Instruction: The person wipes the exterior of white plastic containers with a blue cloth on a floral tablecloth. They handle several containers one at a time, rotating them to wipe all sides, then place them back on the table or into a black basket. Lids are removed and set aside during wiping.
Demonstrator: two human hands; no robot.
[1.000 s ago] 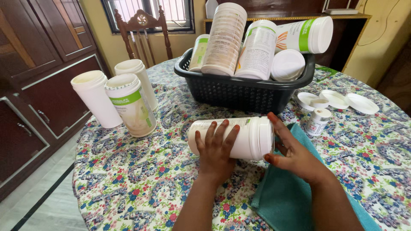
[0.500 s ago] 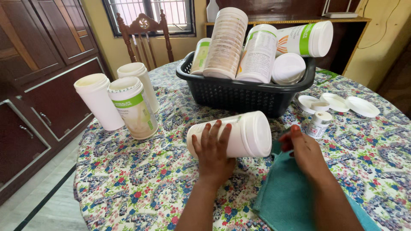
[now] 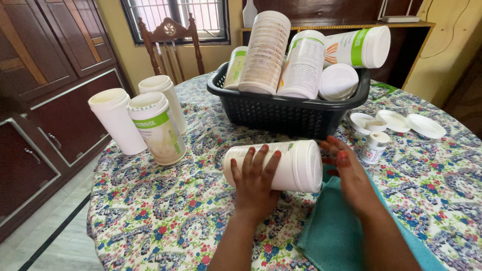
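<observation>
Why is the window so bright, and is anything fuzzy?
Head view: daylight pours through the window and washes it out; the cabinets sit dim; the right hand looks slightly smeared beside the jar, while the left hand and basket look sharp.

White lidded canister [image 3: 281,163], lying sideways, tabletop
</observation>
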